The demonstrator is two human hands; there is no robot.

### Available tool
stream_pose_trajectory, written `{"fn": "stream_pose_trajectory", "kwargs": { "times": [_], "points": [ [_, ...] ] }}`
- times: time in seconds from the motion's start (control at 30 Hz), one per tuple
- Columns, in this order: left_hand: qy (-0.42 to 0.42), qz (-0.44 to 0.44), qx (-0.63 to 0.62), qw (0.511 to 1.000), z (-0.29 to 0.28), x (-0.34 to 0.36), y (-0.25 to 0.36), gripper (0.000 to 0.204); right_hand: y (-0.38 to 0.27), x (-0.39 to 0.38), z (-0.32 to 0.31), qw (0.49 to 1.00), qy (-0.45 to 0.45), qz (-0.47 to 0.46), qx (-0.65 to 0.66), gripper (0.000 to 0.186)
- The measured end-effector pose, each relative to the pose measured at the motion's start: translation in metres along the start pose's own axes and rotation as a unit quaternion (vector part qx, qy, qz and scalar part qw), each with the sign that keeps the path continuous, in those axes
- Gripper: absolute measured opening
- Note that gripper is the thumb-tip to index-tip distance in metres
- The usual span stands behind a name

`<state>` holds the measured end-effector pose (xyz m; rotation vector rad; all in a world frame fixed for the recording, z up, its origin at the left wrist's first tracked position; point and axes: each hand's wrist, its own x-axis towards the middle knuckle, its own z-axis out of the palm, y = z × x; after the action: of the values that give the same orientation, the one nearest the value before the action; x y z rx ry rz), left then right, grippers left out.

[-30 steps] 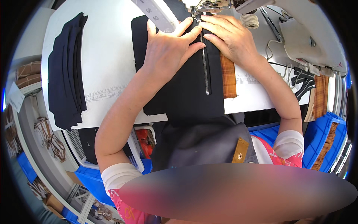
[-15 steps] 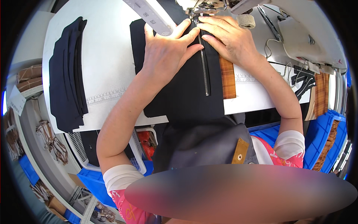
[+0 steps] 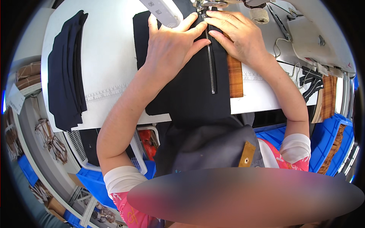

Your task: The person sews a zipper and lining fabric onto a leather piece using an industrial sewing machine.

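Observation:
Black cloth (image 3: 190, 91) lies flat on the white table, running from the sewing machine's presser foot (image 3: 205, 5) down toward my lap. A metal-toothed zipper (image 3: 211, 68) runs lengthwise in it. My left hand (image 3: 171, 49) rests on the cloth left of the zipper, fingers spread, with index finger and thumb reaching the zipper's edge. On the other side, my right hand (image 3: 241, 40) lies with fingers stretched out, its fingertips beside the zipper's upper end, just below the presser foot. Orange plaid fabric (image 3: 235, 79) sticks out from under the cloth's right edge.
A stack of black cut pieces (image 3: 66, 72) lies at the table's left. A white bar-shaped device (image 3: 163, 13) overhangs the cloth. Black strips (image 3: 312, 81) lie at the right. Blue bins (image 3: 329, 140) and a white basket (image 3: 81, 148) stand below the table edge.
The whole view has shifted slightly. Both hands keep nearly the same places on the cloth beside the zipper; no clear feed of the cloth shows.

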<state>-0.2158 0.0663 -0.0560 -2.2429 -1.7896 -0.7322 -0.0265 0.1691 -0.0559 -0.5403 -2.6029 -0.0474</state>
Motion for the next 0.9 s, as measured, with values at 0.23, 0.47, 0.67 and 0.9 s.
{"fn": "stream_pose_trajectory", "kwargs": {
  "times": [0.23,0.47,0.67,0.9],
  "points": [
    [0.0,-0.004,-0.003,1.0,0.0035,-0.0002,-0.0001,0.04,0.004,0.0011,0.0005,0.999,0.035,-0.025,-0.003,0.028],
    [-0.008,-0.014,-0.024,1.0,0.0048,0.0001,-0.0001,0.039,0.0029,-0.0003,-0.003,1.0,-0.013,0.001,0.003,0.034],
    [0.008,-0.003,-0.045,0.999,0.0066,-0.0003,-0.0011,0.04,0.0032,-0.0006,-0.0028,1.0,-0.016,-0.001,-0.001,0.034],
    [-0.006,0.002,-0.005,1.0,0.0005,0.0024,0.0021,0.041,0.0042,0.0027,-0.0036,1.0,0.01,-0.025,0.01,0.031]
  ]
}}
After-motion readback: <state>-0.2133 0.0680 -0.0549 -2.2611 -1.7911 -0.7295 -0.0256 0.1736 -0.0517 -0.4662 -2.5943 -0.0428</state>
